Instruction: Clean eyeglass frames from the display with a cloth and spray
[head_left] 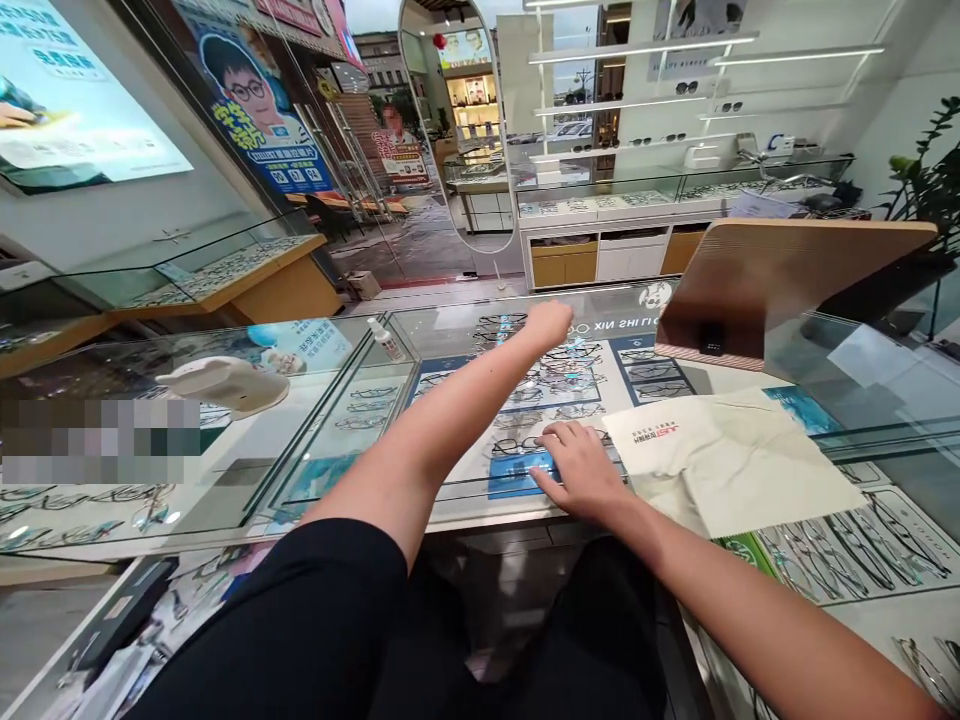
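My left hand (551, 325) reaches far forward to the far side of the glass counter (465, 490). It looks curled into a fist; whatever its fingers hold, if anything, is hidden. Lower down, my right hand (581, 465) lies with spread fingers on the glass near the front edge, holding nothing. Several eyeglasses (559, 370) are laid out under the glass beneath my arms. A blue card (517, 475) shows just left of my right fingers. Beside that hand, to the right, is a cream cloth bag (742, 455) with red lettering, spread on the counter.
A wood-framed mirror (750, 290) stands on the counter at right. A small spray bottle (386, 340) and a white device (225, 385) are at left. More eyeglasses (855, 545) lie in trays at lower right. An open drawer (127, 620) sits at lower left.
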